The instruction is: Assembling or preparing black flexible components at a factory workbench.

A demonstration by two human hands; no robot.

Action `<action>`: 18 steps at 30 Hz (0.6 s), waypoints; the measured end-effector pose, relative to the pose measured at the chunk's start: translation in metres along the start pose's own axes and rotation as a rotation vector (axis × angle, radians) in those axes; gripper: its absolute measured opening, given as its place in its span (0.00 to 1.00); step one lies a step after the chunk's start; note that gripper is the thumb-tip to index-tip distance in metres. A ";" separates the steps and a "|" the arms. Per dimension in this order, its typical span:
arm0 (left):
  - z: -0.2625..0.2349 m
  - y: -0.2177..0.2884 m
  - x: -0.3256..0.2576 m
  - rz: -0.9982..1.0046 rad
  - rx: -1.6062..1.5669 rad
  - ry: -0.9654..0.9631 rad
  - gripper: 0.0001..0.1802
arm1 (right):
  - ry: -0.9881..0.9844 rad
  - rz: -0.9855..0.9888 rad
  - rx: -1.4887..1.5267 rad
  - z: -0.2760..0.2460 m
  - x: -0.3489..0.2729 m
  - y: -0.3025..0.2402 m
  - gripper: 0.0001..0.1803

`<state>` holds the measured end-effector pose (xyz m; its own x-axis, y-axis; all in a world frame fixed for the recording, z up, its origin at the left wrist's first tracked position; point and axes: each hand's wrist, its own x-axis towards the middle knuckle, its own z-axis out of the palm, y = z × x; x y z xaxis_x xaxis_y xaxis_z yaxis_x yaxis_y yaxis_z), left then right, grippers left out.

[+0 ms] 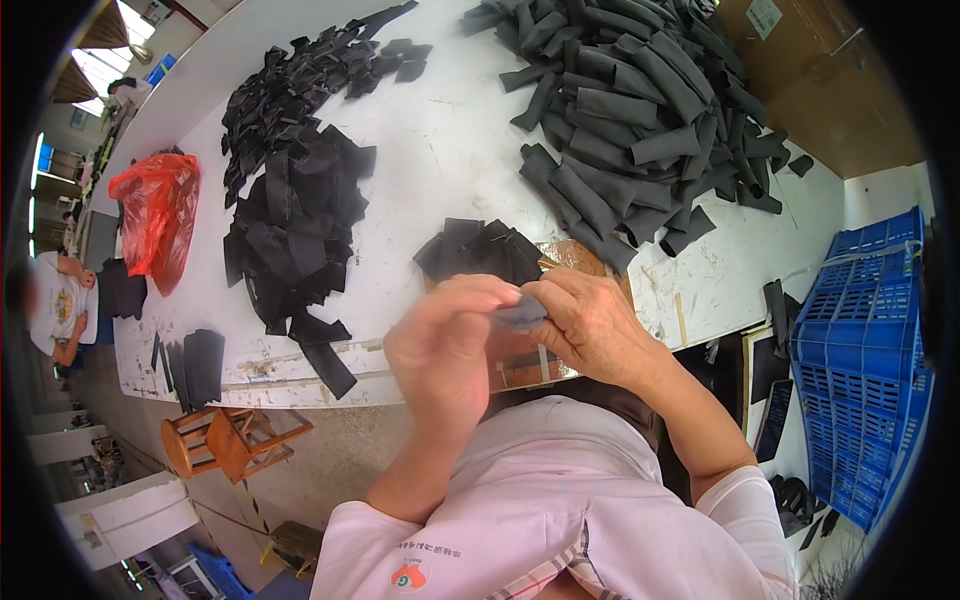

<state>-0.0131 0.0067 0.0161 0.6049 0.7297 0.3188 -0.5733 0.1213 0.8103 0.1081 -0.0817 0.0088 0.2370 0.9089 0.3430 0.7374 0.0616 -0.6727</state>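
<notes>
A: What's the grip doing rn?

B: R hand (590, 318) has thumb + fingers pinched on the right end of a short, soft, dark-grey fabric piece (519, 315). L hand (440, 345) overlaps the other end, but it's a bit blurred, so can't tell if it's clamped too.

A: So the pc's up between both hands. Best way to handle it?

B: IMO a firm R pinch near the end, w/ light L fingers. Cloth that soft prob. twists or creases if tugged, so edges even, no stretching.

A: What's around?

B: Just beyond the grip, a small heap of flat black fabric pieces (480, 250); wrists should clear that. Farther out to the L, a big heap of black fabric strips (300, 225); beyond & R, a heap of rolled dark-grey fabric tubes (625, 125). All on the smooth white table (430, 140).
</notes>
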 end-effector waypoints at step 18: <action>-0.024 -0.018 0.007 -0.069 0.127 0.042 0.11 | -0.096 -0.032 -0.098 0.002 0.001 0.008 0.16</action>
<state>-0.0115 0.0254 -0.0082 0.6153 0.7504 0.2414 -0.4548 0.0878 0.8862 0.1128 -0.0791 0.0022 0.1545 0.9427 0.2957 0.8028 0.0547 -0.5937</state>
